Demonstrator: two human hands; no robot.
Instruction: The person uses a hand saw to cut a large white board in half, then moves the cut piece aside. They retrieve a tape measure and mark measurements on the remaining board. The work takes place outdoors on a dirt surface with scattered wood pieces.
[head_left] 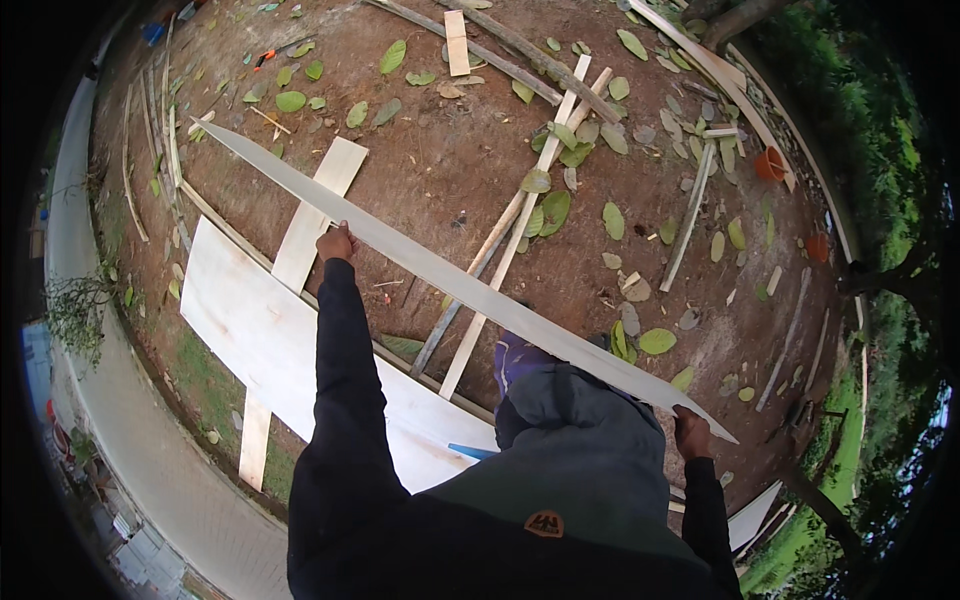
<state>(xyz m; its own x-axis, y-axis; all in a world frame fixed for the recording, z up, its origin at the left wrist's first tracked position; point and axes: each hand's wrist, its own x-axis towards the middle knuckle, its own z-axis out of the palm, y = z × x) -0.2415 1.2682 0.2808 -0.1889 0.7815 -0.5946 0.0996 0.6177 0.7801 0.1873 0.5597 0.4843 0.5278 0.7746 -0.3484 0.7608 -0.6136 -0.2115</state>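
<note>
A long, narrow strip of pale plywood (455, 272) stretches across in front of me, from far left to near right. My left hand (338, 242) is closed on its near edge, left of the middle. Toward the right end, my right hand (690, 432) grips it too, fingers partly hidden. Under my left arm lies a large pale plywood sheet (250, 315). A short plank (320, 215) sticks out past the sheet's far edge and passes beneath the strip. On the sheet rests a blue object (470, 451), mostly covered by my body, so its kind is unclear.
Long wooden battens (530, 205) and rough poles (540, 65) lie on brown soil among scattered green leaves (657, 341). An orange-handled tool (265, 60) is at the far left. An orange bucket (769, 164) stands far right. A paved path (180, 450) curves along the left.
</note>
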